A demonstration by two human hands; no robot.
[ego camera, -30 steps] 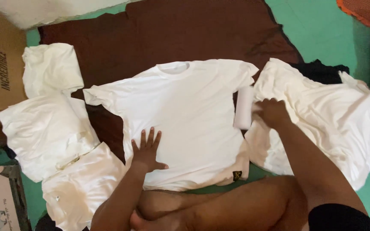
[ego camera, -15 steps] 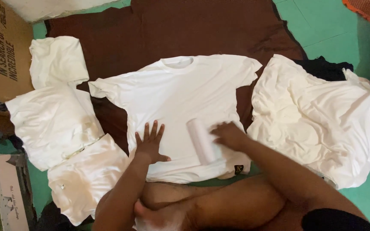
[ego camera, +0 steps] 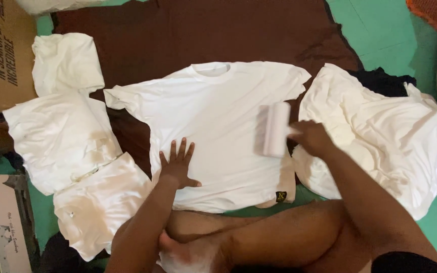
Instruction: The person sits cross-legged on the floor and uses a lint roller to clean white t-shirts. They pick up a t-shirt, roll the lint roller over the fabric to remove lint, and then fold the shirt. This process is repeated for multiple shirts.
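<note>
Now the right hand (ego camera: pixel 312 137), fingers closed on its handle, has a lint roller (ego camera: pixel 275 129) on the shirt (ego camera: pixel 218 116) by its right edge. Left hand (ego camera: pixel 177 167) lies flat, fingers spread, on the shirt's lower middle. Folded shirts (ego camera: pixel 61 136) crowd left, a crumpled heap (ego camera: pixel 380 136) right; brown cloth (ego camera: pixel 198 35) lies open beyond.
</note>
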